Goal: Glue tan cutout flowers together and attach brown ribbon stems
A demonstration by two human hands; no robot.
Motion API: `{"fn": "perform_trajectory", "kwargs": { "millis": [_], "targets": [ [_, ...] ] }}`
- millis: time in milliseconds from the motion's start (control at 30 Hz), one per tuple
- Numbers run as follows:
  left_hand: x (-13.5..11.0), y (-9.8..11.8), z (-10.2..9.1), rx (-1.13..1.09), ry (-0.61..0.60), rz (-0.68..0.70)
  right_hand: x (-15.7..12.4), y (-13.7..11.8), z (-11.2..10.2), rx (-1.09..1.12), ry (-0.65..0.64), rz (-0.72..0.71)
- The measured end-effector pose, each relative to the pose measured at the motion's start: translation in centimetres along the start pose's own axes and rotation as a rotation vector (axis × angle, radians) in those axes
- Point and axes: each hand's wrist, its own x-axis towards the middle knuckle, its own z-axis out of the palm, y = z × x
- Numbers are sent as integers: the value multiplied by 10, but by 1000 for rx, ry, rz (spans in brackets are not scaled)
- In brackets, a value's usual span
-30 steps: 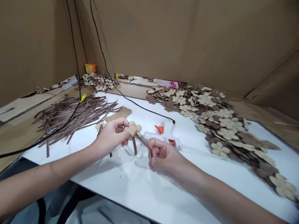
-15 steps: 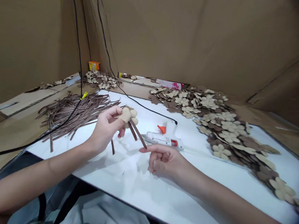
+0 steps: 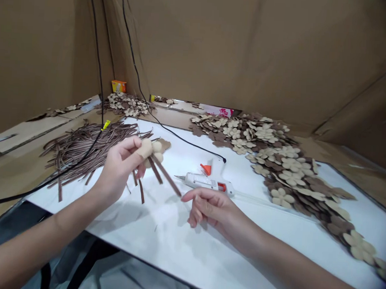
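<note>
We pinch the tan felt flower between thumb and fingers of our left hand, up and to the left of the hot glue gun; brown striped ribbon strips hang from it and slant down toward the glue gun; our right hand is released, fingers loosely curled, the index reaching near the strip ends without touching them, just in front of the glue gun. To do this well, we keep the pinch tight and close behind the petals, so the strips neither swing nor slip; the flower stays level. The white counter carries the glue gun; the ribbon pile lies left of it, the felt flower heap right of it. Since the earlier frame, our left hand has drawn farther from the glue gun; our right hand has let go of the strips.
</note>
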Motion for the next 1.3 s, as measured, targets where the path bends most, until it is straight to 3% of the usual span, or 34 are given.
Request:
{"fn": "perform_trajectory", "kwargs": {
  "millis": [167, 333, 533, 833, 1033, 1200, 1300],
  "targets": [
    [-36, 1, -5, 105, -62, -204, -6, -7, 6, 227, -105, 70],
    [-50, -2, -5, 339, -274, -332, -8, -10, 5, 367, -202, 118],
    [-50, -13, -9, 720, -208, -138, -8, -11, 3, 464, -219, 110],
    [-51, -10, -13, 917, -130, -60, -7, -15, 5, 444, -161, 162],
    [-54, -9, -20, 1099, -51, -49, -8, -17, 6, 418, -190, 186],
    [-58, 3, -21, 1262, 96, 260, -7, -17, 5, 373, -180, 206],
    [-59, 10, -13, 1214, 69, 382, -8, -17, 6, 375, -218, 205]
  ]
}}
